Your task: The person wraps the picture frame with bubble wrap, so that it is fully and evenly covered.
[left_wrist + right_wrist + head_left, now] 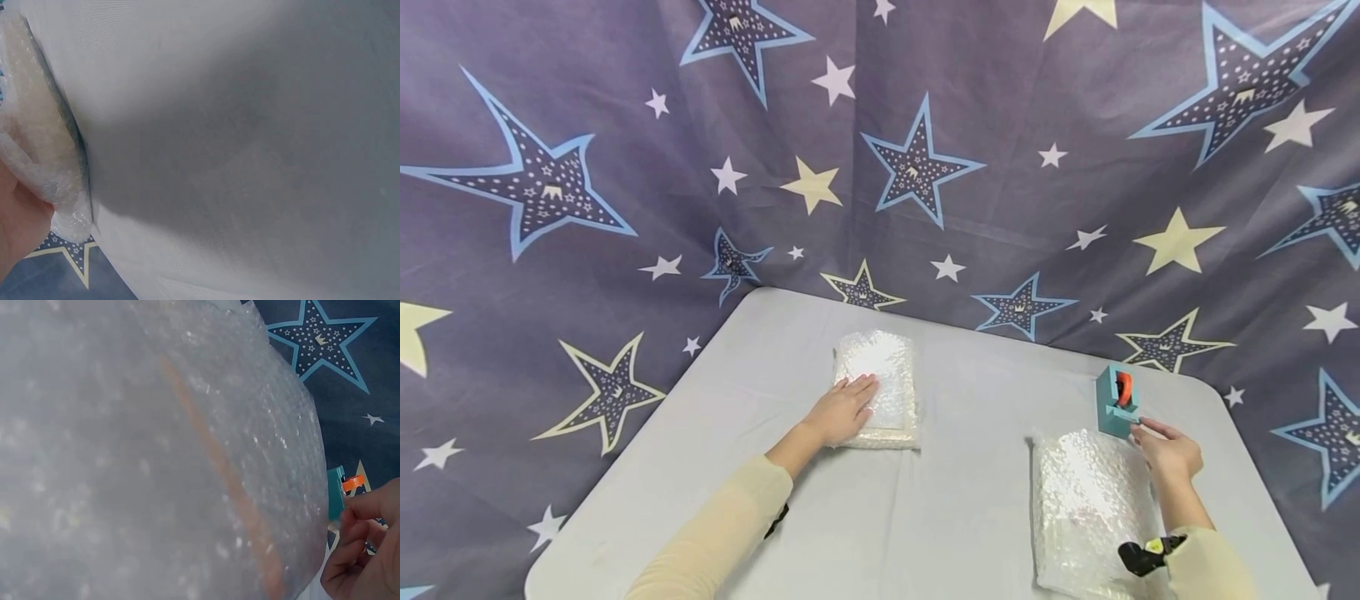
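My left hand (844, 408) rests with fairly straight fingers on a flat bubble-wrapped package (887, 367) at the back middle of the table. In the left wrist view, that package (40, 112) shows at the left edge beside part of the hand (22, 231). At the right, a teal tape dispenser (1107, 404) with an orange hub stands on the table. The thumb and forefinger of my right hand (1172, 454) pinch at its front, where the tape end is; the clear tape itself is hardly visible. The right wrist view shows these fingers meeting at the dispenser (335, 494).
A larger bubble-wrapped package (1090, 508) lies in front of the dispenser, under my right forearm, and fills most of the right wrist view. The pale table (970, 500) ends at a dark star-patterned curtain (1000, 208) behind and on both sides.
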Demonstrator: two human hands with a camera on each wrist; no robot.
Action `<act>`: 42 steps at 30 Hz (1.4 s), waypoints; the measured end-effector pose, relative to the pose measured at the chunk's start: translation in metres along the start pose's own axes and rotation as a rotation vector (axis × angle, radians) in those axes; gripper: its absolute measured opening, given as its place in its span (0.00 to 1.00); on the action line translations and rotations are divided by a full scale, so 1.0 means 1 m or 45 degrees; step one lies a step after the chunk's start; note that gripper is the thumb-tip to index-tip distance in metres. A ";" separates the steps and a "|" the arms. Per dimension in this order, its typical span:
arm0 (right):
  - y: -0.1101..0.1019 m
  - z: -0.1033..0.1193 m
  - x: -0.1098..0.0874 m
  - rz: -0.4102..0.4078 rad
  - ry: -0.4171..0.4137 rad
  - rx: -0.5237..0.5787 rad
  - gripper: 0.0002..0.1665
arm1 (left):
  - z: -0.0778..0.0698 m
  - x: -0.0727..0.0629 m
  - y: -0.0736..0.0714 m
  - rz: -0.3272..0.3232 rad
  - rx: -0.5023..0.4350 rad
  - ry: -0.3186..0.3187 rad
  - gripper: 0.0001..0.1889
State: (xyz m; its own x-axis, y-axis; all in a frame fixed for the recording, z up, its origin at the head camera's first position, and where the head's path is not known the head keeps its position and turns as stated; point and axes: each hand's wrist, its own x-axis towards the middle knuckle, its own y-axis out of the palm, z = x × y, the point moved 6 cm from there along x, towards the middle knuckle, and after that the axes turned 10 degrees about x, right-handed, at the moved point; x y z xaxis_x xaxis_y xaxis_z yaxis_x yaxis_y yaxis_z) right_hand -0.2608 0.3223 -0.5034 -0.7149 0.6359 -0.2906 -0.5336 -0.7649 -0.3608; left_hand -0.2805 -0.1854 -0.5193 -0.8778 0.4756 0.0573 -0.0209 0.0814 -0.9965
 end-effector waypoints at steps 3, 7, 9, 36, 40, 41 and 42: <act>-0.003 -0.002 0.000 -0.022 -0.008 0.027 0.07 | 0.000 0.000 -0.001 -0.004 -0.002 0.006 0.28; -0.004 -0.002 0.001 -0.029 -0.051 -0.004 0.09 | -0.001 0.000 -0.001 -0.007 -0.005 0.017 0.28; -0.004 0.000 0.002 -0.039 -0.094 -0.062 0.10 | -0.001 0.000 0.000 -0.005 -0.006 0.016 0.28; -0.003 0.008 0.003 -0.078 -0.177 -0.315 0.17 | 0.001 0.001 0.005 -0.014 0.020 0.021 0.28; -0.002 0.010 0.005 -0.076 -0.156 -0.317 0.19 | 0.002 0.002 0.004 -0.005 0.018 0.019 0.28; -0.001 0.010 0.005 -0.074 -0.142 -0.319 0.19 | 0.002 0.002 0.005 -0.001 0.016 0.019 0.28; -0.001 0.011 0.006 -0.075 -0.136 -0.319 0.20 | 0.002 0.002 0.005 0.000 0.013 0.021 0.28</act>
State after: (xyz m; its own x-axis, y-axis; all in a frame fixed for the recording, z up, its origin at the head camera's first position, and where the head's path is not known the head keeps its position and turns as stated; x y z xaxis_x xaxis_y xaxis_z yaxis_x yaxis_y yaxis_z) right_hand -0.2696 0.3256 -0.4950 -0.7365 0.6541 -0.1724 -0.4569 -0.6690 -0.5862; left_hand -0.2834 -0.1854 -0.5239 -0.8697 0.4901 0.0582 -0.0257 0.0728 -0.9970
